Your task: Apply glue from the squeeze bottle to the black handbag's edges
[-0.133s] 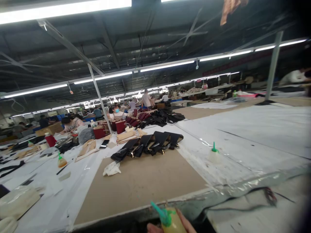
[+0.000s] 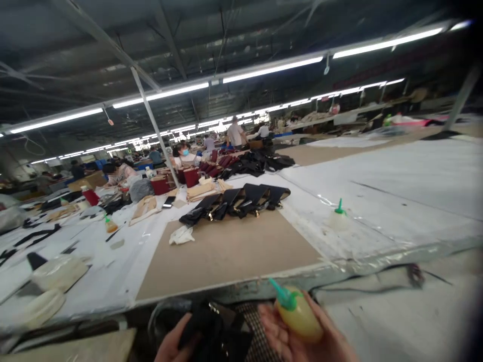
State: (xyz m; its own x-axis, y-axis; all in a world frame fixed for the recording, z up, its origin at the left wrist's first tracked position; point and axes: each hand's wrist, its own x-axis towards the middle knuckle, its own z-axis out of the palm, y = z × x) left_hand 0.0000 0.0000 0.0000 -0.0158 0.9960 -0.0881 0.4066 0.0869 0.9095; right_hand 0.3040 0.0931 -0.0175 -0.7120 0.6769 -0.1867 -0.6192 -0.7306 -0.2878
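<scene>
- Currently I have the left hand (image 2: 174, 344) at the bottom of the frame, its fingers closed on a black piece (image 2: 209, 329) with some metal fittings; blur hides exactly how the grip sits.
- Over to its right, the right hand (image 2: 332, 339) cradles a squeeze bottle (image 2: 304, 319) in a half-open palm, fingers curled along one side. The green nozzle (image 2: 282, 294) tilts toward the upper left.
- Both held things are below the near table edge (image 2: 249, 289), apart from each other.
- Centre frame, overlapping black pieces (image 2: 243, 198) lie along the far part of a brown board (image 2: 230, 256), a crumpled white cloth (image 2: 181, 235) just beside them. Another green-tipped bottle (image 2: 339, 219) stands right of the board.
- I judge the step in hand as plain holding; I see nothing coming from the nozzle.
- To my mind, the next move calls for a firmer wrap on the bottle and a nozzle clear of the black piece.
</scene>
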